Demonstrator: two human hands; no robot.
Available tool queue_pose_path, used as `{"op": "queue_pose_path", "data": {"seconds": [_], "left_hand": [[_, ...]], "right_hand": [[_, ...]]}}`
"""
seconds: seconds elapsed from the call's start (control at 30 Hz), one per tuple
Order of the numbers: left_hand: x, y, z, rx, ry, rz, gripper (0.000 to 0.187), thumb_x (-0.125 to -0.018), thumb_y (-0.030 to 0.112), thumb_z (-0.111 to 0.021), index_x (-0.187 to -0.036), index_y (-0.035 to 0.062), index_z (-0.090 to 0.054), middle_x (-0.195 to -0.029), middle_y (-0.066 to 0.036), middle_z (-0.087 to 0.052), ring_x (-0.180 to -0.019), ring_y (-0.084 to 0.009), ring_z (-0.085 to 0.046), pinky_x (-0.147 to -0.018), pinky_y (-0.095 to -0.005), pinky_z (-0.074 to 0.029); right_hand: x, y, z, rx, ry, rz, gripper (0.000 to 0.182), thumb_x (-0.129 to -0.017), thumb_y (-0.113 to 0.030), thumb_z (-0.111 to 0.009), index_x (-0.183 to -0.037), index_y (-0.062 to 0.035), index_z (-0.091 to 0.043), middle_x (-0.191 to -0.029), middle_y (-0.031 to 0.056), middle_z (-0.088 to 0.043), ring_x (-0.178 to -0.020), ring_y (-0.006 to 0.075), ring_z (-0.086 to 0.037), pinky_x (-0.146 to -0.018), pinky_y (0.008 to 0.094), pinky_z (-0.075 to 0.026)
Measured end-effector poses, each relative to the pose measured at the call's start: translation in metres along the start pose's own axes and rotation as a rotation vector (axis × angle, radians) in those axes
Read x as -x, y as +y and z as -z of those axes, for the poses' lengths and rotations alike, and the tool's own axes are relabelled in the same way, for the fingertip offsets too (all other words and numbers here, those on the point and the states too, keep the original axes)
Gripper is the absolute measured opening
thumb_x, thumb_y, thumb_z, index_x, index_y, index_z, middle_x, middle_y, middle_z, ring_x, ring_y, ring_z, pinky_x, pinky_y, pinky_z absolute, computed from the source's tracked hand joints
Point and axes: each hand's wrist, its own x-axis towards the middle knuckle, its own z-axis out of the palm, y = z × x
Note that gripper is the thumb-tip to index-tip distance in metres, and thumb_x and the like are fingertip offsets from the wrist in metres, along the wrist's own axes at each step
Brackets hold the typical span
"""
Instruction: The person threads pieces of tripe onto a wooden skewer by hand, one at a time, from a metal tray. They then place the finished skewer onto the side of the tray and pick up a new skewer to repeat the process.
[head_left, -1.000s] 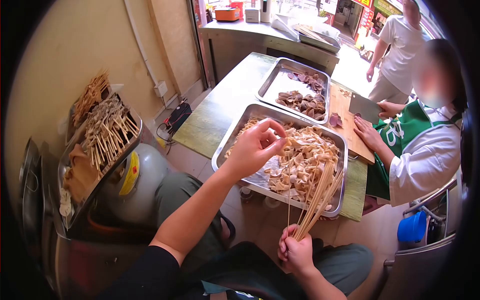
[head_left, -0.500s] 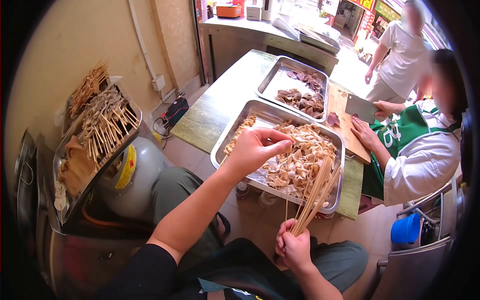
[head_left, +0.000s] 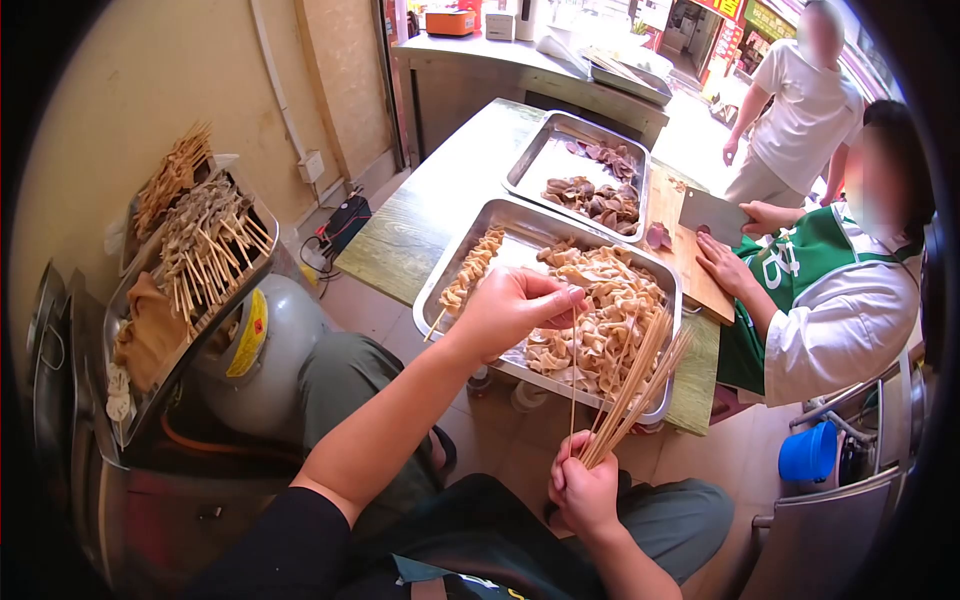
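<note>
My left hand (head_left: pixel 518 312) is over the front part of a steel tray (head_left: pixel 432 312), thumb and fingers pinched on the upper end of a single bamboo skewer (head_left: pixel 574 375). That skewer hangs almost upright, its lower end at my right hand (head_left: pixel 588 492). My right fist is wrapped round a bundle of bamboo skewers (head_left: pixel 632 392), which fan out upward over the tray's near edge. Inside the tray lie many pale, folded meat pieces (head_left: pixel 590 330). A loaded skewer (head_left: pixel 473 268) with similar pieces rests along the tray's left side.
A second tray (head_left: pixel 530 160) holds darker slices. To the right a co-worker (head_left: pixel 825 290) holds a cleaver (head_left: pixel 712 215) over a cutting board (head_left: pixel 690 268). Another person (head_left: pixel 805 100) stands behind. At left are a tray of loaded skewers (head_left: pixel 215 245) and a gas cylinder (head_left: pixel 265 350).
My left hand has dropped slightly, still pinching the skewer, and more of the loaded skewer shows. My right hand keeps its hold on the bundle. The view has shifted a little.
</note>
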Motion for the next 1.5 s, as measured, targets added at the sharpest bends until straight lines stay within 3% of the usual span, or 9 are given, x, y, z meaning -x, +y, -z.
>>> {"op": "queue_pose_path", "data": {"seconds": [0.07,0.4,0.47,0.67,0.9,1.0,1.27,1.33,1.5], "left_hand": [[0.000,-0.003,-0.001,-0.203,-0.057,-0.011,0.025,-0.091,0.022,-0.068,-0.098,-0.0024,-0.071,-0.084,-0.005,-0.070,-0.078,-0.0094,-0.065,-0.074,-0.0246,-0.054],[0.004,0.007,0.005,-0.224,-0.132,-0.063,0.029,-0.092,0.024,-0.067,-0.107,-0.0006,-0.068,-0.101,-0.007,-0.067,-0.080,-0.0099,-0.065,-0.075,-0.0237,-0.053],[0.007,0.018,0.004,-0.722,-0.055,-0.287,0.031,-0.090,0.026,-0.070,-0.111,0.0030,-0.067,-0.108,-0.007,-0.065,-0.080,-0.0095,-0.065,-0.073,-0.0231,-0.052],[0.012,0.027,-0.004,-0.589,0.054,-0.287,0.039,-0.086,0.026,-0.073,-0.118,0.0065,-0.065,-0.116,-0.007,-0.063,-0.077,-0.0087,-0.065,-0.071,-0.0226,-0.052],[0.011,0.018,-0.011,-0.414,0.047,-0.308,0.027,-0.086,0.008,-0.071,-0.113,0.0024,-0.068,-0.098,-0.008,-0.071,-0.085,-0.0101,-0.068,-0.073,-0.0220,-0.054],[0.010,0.018,-0.014,-0.519,0.132,-0.487,0.014,-0.084,0.001,-0.071,-0.097,-0.0002,-0.073,-0.097,-0.010,-0.072,-0.086,-0.0114,-0.068,-0.076,-0.0236,-0.056],[0.013,0.017,-0.013,-0.672,0.031,-0.504,0.011,-0.082,0.001,-0.073,-0.093,0.0017,-0.075,-0.092,-0.010,-0.072,-0.084,-0.0128,-0.069,-0.074,-0.0239,-0.057],[0.011,0.007,-0.011,-0.795,-0.135,-0.557,0.022,-0.081,0.003,-0.074,-0.103,0.0040,-0.072,-0.091,-0.009,-0.071,-0.078,-0.0117,-0.068,-0.068,-0.0235,-0.056],[0.020,0.017,-0.024,-0.545,0.128,-0.455,0.022,-0.087,0.010,-0.071,-0.105,-0.0003,-0.065,-0.086,-0.009,-0.069,-0.069,-0.0098,-0.066,-0.059,-0.0216,-0.054]], "right_hand": [[-0.002,-0.002,-0.001,0.000,0.004,-0.002,0.014,-0.084,0.007,-0.041,-0.089,-0.0042,-0.048,-0.062,0.0057,-0.048,-0.044,0.0099,-0.040,-0.037,0.0241,-0.033],[-0.002,-0.005,0.001,-0.011,0.007,0.003,0.014,-0.084,0.008,-0.041,-0.089,-0.0039,-0.048,-0.061,0.0052,-0.047,-0.044,0.0097,-0.040,-0.036,0.0238,-0.033],[-0.002,-0.003,0.002,-0.010,-0.004,0.008,0.014,-0.084,0.008,-0.041,-0.089,-0.0040,-0.048,-0.061,0.0052,-0.047,-0.045,0.0097,-0.041,-0.036,0.0238,-0.033],[0.000,-0.001,0.003,-0.013,-0.010,0.018,0.015,-0.084,0.008,-0.041,-0.089,-0.0044,-0.047,-0.063,0.0054,-0.048,-0.046,0.0097,-0.042,-0.036,0.0238,-0.034],[0.002,-0.003,-0.005,-0.022,0.033,0.025,0.016,-0.081,0.010,-0.039,-0.085,-0.0038,-0.047,-0.060,0.0046,-0.046,-0.044,0.0094,-0.040,-0.034,0.0229,-0.031],[0.002,-0.003,0.000,-0.022,-0.031,0.002,0.016,-0.084,0.009,-0.041,-0.088,-0.0046,-0.048,-0.065,0.0052,-0.048,-0.048,0.0092,-0.044,-0.038,0.0229,-0.035],[0.002,-0.007,0.001,-0.032,0.028,-0.001,0.015,-0.084,0.008,-0.041,-0.088,-0.0044,-0.048,-0.063,0.0047,-0.047,-0.046,0.0090,-0.041,-0.037,0.0234,-0.033],[0.001,-0.010,0.004,-0.021,0.037,0.006,0.014,-0.084,0.008,-0.042,-0.088,-0.0044,-0.048,-0.062,0.0046,-0.047,-0.046,0.0091,-0.041,-0.037,0.0235,-0.033],[0.003,-0.015,0.008,-0.023,0.053,0.041,0.015,-0.084,0.008,-0.041,-0.089,-0.0045,-0.048,-0.062,0.0048,-0.047,-0.045,0.0093,-0.040,-0.036,0.0235,-0.033]]}}
